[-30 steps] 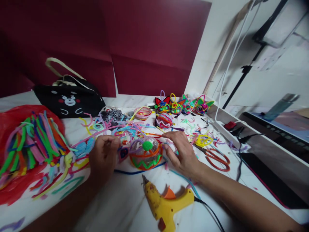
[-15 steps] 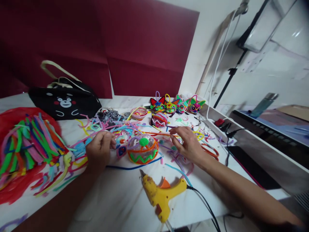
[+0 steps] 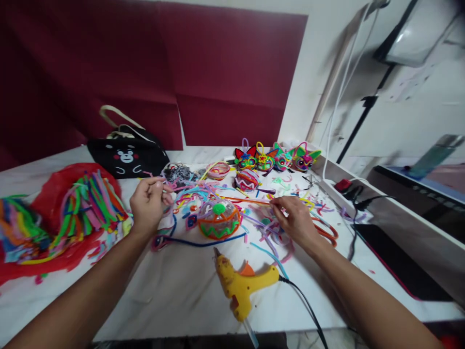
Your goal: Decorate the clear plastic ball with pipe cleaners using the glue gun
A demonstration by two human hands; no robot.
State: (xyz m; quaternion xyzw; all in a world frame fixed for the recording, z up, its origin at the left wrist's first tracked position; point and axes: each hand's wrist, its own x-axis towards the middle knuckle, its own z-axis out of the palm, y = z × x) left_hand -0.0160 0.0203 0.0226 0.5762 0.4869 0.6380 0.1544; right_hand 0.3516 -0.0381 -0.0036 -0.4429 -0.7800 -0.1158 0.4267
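Observation:
My left hand (image 3: pixel 149 203) is raised over the left of the craft pile, its fingertips pinched together; what they hold, if anything, cannot be made out. My right hand (image 3: pixel 296 220) pinches the right end of an orange pipe cleaner (image 3: pixel 247 200) between thumb and forefinger. Between both hands rests a clear dome ornament (image 3: pixel 220 224) trimmed with orange and green pipe cleaner and topped by a green disc. A dark blue pipe cleaner (image 3: pixel 203 244) lies in front of it. Closer to me is a yellow glue gun (image 3: pixel 241 286) on its side.
Bundled pipe cleaners (image 3: pixel 90 206) lie on red plastic at left, before a black bag (image 3: pixel 127 157). Several cat-face ornaments (image 3: pixel 267 160) and a striped ball (image 3: pixel 247 179) stand at the back. A phone (image 3: pixel 399 261) and power strip (image 3: pixel 345 194) are at right; the glue gun's cord (image 3: pixel 308 305) trails off the front edge.
The view has swung left, showing more of the pipe cleaner bundles. My left hand has lifted and turned, uncovering the blue pipe cleaner's left end. My right hand has shifted slightly right.

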